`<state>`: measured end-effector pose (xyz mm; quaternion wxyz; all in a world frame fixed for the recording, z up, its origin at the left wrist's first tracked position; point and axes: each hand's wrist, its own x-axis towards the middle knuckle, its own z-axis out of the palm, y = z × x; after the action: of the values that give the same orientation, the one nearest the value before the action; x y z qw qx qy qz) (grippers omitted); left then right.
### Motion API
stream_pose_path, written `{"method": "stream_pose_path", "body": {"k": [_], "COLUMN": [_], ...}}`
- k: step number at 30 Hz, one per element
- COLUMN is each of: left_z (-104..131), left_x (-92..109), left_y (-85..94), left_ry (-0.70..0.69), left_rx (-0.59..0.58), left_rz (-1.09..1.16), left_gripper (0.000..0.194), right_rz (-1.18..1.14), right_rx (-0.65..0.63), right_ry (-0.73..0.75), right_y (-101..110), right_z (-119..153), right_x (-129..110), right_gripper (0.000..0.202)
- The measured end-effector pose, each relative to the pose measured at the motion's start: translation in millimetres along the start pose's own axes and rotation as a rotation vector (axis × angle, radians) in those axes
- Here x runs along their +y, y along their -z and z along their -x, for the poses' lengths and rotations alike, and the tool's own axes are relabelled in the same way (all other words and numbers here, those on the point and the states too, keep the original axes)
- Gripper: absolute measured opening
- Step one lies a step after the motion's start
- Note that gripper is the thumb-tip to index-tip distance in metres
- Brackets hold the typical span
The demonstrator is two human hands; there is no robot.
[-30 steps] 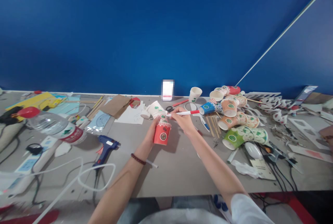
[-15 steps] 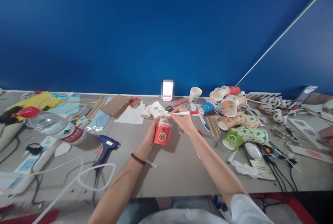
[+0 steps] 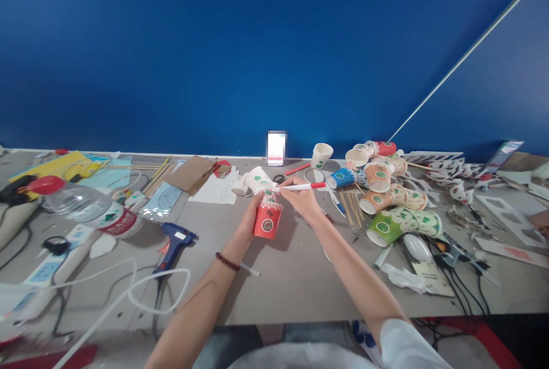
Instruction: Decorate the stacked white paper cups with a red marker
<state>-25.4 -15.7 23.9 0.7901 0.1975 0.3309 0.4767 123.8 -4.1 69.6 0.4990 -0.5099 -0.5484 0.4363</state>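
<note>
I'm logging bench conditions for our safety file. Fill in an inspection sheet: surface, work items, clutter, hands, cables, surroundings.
Surface: grey table, crowded at both sides.
Work items: red cup and red-and-white pen, both in hand.
Clutter: clear bottle, glue gun at left; patterned cups piled at right.
Hands: left hand grips the cup; right hand holds the pen, tip close to the cup's upper end.
Cables: white cord looped at left; black cables at right.
Surroundings: blue wall behind.

The left hand (image 3: 252,215) grips a red paper cup (image 3: 267,221) while the right hand (image 3: 301,197) holds a red-and-white pen (image 3: 306,186).
</note>
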Motion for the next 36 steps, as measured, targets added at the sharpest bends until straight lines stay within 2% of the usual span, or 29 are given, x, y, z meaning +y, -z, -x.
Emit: {"method": "stream_pose_path", "body": {"k": [15, 36], "left_z": [1.0, 0.0], "left_x": [1.0, 1.3], "left_y": [-0.2, -0.2], "left_ry": [0.043, 0.058], "left_rx": [0.039, 0.014], "left_rz": [0.001, 0.001], "left_gripper": [0.038, 0.039], "right_rz": [-0.044, -0.125], "right_rx": [0.03, 0.015], "right_ry": [-0.02, -0.027], "right_y": [0.5, -1.4], "right_z": [1.6, 0.9], "right_x": [-2.9, -0.8], "right_gripper": [0.008, 0.012]}}
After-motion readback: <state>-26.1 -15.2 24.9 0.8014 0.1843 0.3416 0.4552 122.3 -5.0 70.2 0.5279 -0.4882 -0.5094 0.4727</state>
